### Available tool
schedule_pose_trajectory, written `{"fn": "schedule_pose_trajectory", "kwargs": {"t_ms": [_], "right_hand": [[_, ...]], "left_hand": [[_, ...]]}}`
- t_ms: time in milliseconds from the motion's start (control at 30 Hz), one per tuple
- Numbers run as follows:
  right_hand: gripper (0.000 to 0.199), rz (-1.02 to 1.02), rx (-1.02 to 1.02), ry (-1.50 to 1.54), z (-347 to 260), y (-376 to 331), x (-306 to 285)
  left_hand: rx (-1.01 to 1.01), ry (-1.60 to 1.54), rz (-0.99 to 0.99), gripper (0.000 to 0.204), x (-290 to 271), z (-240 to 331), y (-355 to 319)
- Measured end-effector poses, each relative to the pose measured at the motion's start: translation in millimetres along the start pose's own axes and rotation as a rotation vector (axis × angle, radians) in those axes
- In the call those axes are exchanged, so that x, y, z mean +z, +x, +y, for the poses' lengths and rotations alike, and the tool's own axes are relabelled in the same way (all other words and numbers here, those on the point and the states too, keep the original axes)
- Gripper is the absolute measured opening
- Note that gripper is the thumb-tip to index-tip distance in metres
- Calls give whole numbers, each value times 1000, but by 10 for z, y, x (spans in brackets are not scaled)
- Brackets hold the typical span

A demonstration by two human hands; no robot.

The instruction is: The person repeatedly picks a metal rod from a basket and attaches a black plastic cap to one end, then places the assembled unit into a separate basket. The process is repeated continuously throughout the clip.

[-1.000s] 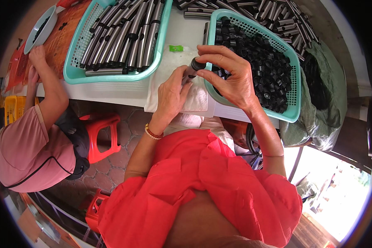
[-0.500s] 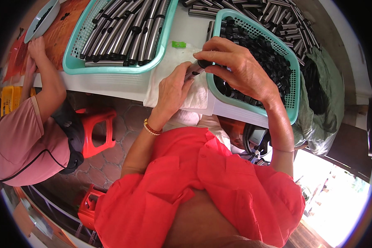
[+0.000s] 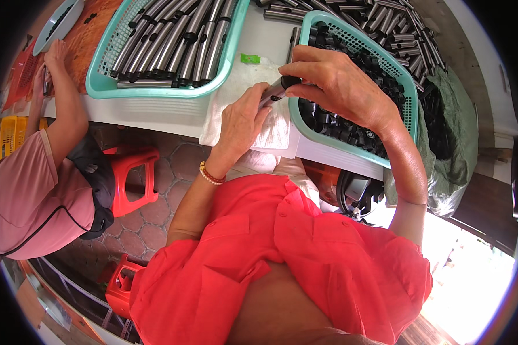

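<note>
My left hand (image 3: 240, 119) is closed around a short silver metal tube (image 3: 273, 94), held at a slant above a white cloth (image 3: 216, 118). A dark hole shows in the tube's side near its upper end. At that end sits a black plastic cap (image 3: 289, 81), pinched between the thumb and fingers of my right hand (image 3: 348, 89). How far the cap is seated I cannot tell. Below my right hand stands a turquoise basket (image 3: 411, 95) full of black caps (image 3: 328, 123).
Another turquoise basket (image 3: 106, 91) on the left holds several tubes with black ends. Loose tubes (image 3: 406, 40) are piled at the far right, beside a green sack (image 3: 457, 126). A co-worker's hand (image 3: 54, 54) is at the far left, near a pale bowl (image 3: 60, 26).
My right forearm and elbow have swung outward to the right, and the wrist has turned, fingers still at the cap. The tube has shifted slightly right. The co-worker's hands have moved a little.
</note>
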State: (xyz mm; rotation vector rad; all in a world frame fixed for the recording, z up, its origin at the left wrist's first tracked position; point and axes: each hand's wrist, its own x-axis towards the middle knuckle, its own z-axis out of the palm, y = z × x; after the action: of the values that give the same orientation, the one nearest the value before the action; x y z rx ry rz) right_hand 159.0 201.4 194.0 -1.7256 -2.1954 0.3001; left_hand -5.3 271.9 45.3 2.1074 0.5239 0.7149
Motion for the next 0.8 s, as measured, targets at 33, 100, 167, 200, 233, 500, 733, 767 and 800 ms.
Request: {"fn": "schedule_pose_trajectory", "kwargs": {"t_ms": [33, 100, 167, 200, 233, 500, 733, 767, 800], "right_hand": [[20, 4, 9, -3, -3, 0, 2], [20, 13, 28, -10, -14, 3, 7], [21, 27, 45, -31, -23, 8, 22], [22, 33, 53, -43, -26, 9, 30], [23, 39, 63, -48, -28, 6, 37], [29, 100, 63, -158, -20, -14, 106], [44, 139, 98, -281, -97, 30, 126], [45, 137, 108, -299, -117, 36, 123], [45, 135, 117, -316, -128, 41, 124]], "left_hand": [[-1, 1, 1, 33, 3, -3, -2], [-2, 2, 1, 33, 7, -12, -3], [-2, 4, 4, 34, 3, -5, -1], [-2, 5, 6, 34, 0, -1, 0], [-1, 1, 8, 34, 0, 1, -1], [47, 4, 10, 37, 3, -17, 7], [37, 9, 16, 37, 3, -19, -9], [35, 8, 14, 37, 1, -15, -9], [33, 5, 13, 37, 1, -12, -10]]}}
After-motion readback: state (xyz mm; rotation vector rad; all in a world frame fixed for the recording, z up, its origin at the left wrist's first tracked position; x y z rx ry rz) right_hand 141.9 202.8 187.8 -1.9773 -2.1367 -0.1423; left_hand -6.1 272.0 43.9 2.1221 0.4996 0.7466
